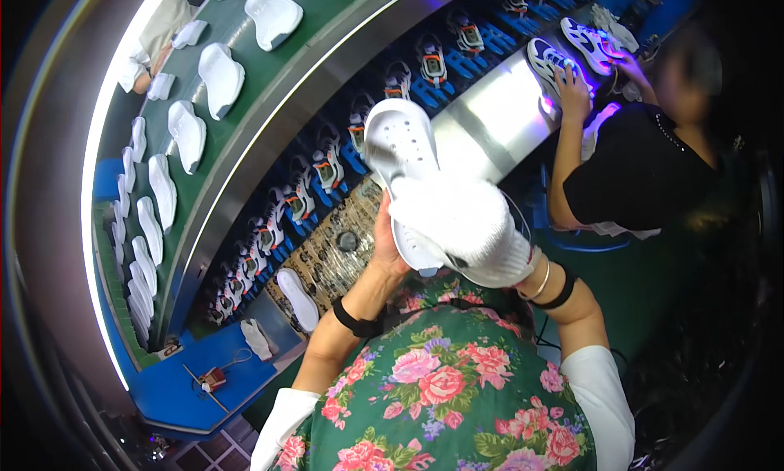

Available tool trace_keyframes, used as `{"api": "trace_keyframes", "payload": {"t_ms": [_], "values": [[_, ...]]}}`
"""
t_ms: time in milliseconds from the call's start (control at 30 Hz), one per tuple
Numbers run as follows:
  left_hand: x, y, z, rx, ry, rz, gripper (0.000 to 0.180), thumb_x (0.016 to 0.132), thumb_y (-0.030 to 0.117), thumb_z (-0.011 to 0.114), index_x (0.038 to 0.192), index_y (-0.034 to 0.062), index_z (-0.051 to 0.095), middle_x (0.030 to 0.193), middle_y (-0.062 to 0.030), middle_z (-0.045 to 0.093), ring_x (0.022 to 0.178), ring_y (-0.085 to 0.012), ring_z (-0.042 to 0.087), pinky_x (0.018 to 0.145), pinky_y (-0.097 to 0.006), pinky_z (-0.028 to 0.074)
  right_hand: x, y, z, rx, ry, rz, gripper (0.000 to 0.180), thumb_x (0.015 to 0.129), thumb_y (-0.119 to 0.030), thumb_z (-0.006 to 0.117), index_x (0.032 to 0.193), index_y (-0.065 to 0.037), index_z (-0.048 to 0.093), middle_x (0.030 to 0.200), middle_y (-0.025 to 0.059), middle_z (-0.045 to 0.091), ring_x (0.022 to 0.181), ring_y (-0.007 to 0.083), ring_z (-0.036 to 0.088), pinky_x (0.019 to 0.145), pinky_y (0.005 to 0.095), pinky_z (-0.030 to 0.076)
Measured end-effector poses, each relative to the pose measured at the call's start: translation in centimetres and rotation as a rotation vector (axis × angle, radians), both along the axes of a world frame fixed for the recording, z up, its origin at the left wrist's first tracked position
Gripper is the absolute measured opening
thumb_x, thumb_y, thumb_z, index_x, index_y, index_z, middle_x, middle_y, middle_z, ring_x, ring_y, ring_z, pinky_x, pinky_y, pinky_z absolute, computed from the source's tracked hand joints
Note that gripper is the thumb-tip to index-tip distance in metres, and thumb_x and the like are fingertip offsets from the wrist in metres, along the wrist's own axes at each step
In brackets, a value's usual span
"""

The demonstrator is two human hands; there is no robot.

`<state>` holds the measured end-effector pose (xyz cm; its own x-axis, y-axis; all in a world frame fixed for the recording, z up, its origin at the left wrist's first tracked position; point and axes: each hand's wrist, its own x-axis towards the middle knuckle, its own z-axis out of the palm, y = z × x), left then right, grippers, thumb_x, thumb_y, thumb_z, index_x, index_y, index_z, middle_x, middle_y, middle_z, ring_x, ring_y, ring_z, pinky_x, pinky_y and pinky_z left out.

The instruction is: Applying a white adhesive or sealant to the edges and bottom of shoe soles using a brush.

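Observation:
I hold a white perforated clog (pixel 398 144) up in front of my chest. My bare left hand (pixel 384 244) grips it from below and behind, near the heel end. My right hand (pixel 474 222), in a white knit glove, covers the lower half of the clog and presses on it. Both wrists carry black bands. The clog's heel is hidden under the glove.
A green conveyor belt (pixel 302 46) with several white clogs curves at upper left. A lower row holds several sneakers on blue holders (pixel 327 165). One white clog (pixel 296 299) lies on the patterned bench. At right a person in black handles sneakers (pixel 563 63).

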<state>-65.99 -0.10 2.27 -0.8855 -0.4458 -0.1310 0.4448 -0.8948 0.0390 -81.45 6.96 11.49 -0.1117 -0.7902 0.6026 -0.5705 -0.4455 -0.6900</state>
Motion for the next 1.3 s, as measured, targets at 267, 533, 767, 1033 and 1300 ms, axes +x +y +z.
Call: {"api": "trace_keyframes", "payload": {"t_ms": [267, 533, 767, 1033, 1300], "values": [[-1.4, -0.5, 1.0, -0.131, -0.089, 0.118, 0.085, 0.096, 0.065, 0.049, 0.157, 0.0088, 0.028, 0.155, -0.0186, 0.041, 0.138, -0.0336, 0.046, 0.114, -0.05, 0.041, -1.0, -0.6, 1.2, -0.083, 0.032, -0.099, 0.028, 0.075, -0.003, 0.077, 0.103, -0.004, 0.075, 0.102, 0.0114, 0.076, 0.094, 0.0278, 0.072, 0.086, 0.0378, 0.057], [-3.1, -2.8, 2.9, -0.014, 0.026, 0.209, 0.089, 0.093, 0.075, 0.042, 0.156, 0.0131, 0.029, 0.149, -0.0177, 0.046, 0.132, -0.0387, 0.05, 0.109, -0.057, 0.044, -2.7, -1.1, 1.3, -0.06, -0.105, -0.067, 0.023, 0.078, -0.005, 0.078, 0.101, -0.004, 0.076, 0.105, 0.0136, 0.075, 0.09, 0.0267, 0.073, 0.081, 0.0361, 0.057], [-3.9, -4.0, 2.9, -0.069, 0.122, 0.214, 0.092, 0.09, 0.074, 0.051, 0.151, 0.0076, 0.036, 0.147, -0.0125, 0.049, 0.127, -0.0421, 0.053, 0.102, -0.062, 0.049, -2.0, -0.6, 0.7, 0.047, -0.299, 0.163, 0.022, 0.077, -0.004, 0.078, 0.098, -0.004, 0.077, 0.099, 0.0127, 0.076, 0.087, 0.0261, 0.073, 0.08, 0.0352, 0.057], [-4.5, -4.6, 3.5, -0.063, 0.151, 0.203, 0.096, 0.087, 0.077, 0.051, 0.151, 0.0078, 0.036, 0.146, -0.0157, 0.049, 0.122, -0.043, 0.054, 0.093, -0.063, 0.052, -0.8, 0.1, -0.8, -0.124, -0.039, 0.158, 0.024, 0.075, -0.006, 0.083, 0.098, -0.01, 0.077, 0.1, 0.0086, 0.075, 0.088, 0.0237, 0.072, 0.078, 0.0355, 0.058], [-3.2, -6.3, 2.8, -0.062, 0.018, 0.027, 0.099, 0.083, 0.076, 0.06, 0.15, 0.0066, 0.038, 0.141, -0.0205, 0.049, 0.116, -0.0431, 0.055, 0.095, -0.058, 0.053, -1.8, 0.4, -0.7, -0.077, 0.045, 0.152, 0.024, 0.078, -0.005, 0.081, 0.101, -0.009, 0.077, 0.099, 0.0104, 0.075, 0.082, 0.0258, 0.071, 0.077, 0.0332, 0.057]]}}
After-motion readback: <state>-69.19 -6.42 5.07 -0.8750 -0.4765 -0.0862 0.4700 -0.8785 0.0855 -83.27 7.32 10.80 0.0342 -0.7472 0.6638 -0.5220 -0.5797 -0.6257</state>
